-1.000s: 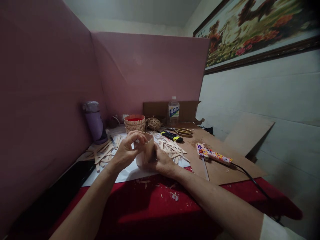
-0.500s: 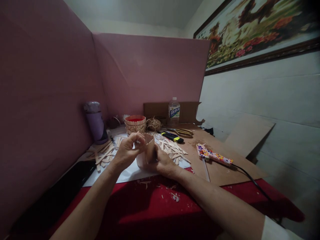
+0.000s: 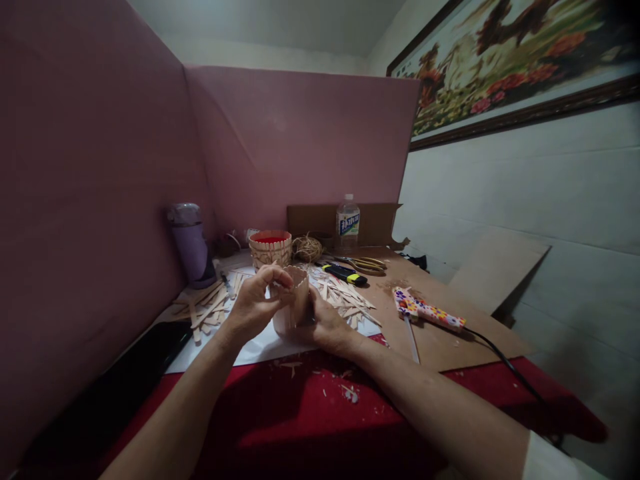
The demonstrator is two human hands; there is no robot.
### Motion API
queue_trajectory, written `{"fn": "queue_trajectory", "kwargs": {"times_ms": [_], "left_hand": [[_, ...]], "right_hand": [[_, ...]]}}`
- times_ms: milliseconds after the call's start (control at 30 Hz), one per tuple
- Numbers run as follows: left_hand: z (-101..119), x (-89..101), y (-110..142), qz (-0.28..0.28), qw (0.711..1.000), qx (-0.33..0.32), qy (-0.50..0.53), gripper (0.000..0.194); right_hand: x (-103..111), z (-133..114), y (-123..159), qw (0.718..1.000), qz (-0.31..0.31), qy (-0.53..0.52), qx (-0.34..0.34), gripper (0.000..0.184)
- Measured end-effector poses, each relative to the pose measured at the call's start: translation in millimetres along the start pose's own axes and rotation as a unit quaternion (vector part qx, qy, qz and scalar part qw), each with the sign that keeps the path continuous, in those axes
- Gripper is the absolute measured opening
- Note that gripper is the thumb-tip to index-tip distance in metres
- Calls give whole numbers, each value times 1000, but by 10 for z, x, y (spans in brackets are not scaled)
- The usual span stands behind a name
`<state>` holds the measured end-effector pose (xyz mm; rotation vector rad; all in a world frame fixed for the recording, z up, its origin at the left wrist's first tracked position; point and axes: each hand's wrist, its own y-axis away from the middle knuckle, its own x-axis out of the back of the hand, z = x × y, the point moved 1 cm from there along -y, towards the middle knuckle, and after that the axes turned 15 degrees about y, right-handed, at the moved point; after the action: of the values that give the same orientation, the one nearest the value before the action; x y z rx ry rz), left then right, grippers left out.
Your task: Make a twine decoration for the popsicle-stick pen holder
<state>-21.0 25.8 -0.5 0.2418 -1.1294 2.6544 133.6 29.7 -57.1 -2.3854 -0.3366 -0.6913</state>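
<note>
A right hand (image 3: 327, 323) wraps its grip around the side of a pale cup (image 3: 301, 308) with a scalloped rim, held roughly upright just below the centre of the frame. The left hand (image 3: 257, 297) curls thumb and fingers at the rim; whether that grip pinches the cup or something small cannot be told. Flat wooden sticks (image 3: 345, 297) lie scattered to either side on white paper (image 3: 245, 352). Just behind, at centre, stand a red-lined container (image 3: 271, 255) and a bundle of twine (image 3: 308, 248), with a labelled bottle (image 3: 348, 227) farther back. Right of centre, a black-and-yellow cutter (image 3: 345, 274) lies near gold-handled scissors (image 3: 373, 265); a flower-patterned glue gun (image 3: 430, 313) rests on brown board (image 3: 475, 347) at right. A purple flask (image 3: 191, 253) stands at left on the red-covered desk (image 3: 300, 427), shavings dotting its front.
</note>
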Motion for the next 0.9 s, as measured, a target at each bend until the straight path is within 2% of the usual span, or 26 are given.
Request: {"fn": "queue_trajectory", "kwargs": {"times_ms": [267,633,900], "left_hand": [[20,20,-25,-9,1000,-22,-14,8],[72,-9,-37,31,999,18,40,9],[43,-11,-30,27,999,2,39,9]], "right_hand": [[-2,-16,-3,999,1,-39,4,88],[9,2,7,1000,1,-17,2,84],[-3,23,8,1000,8,-18,6,84]]}}
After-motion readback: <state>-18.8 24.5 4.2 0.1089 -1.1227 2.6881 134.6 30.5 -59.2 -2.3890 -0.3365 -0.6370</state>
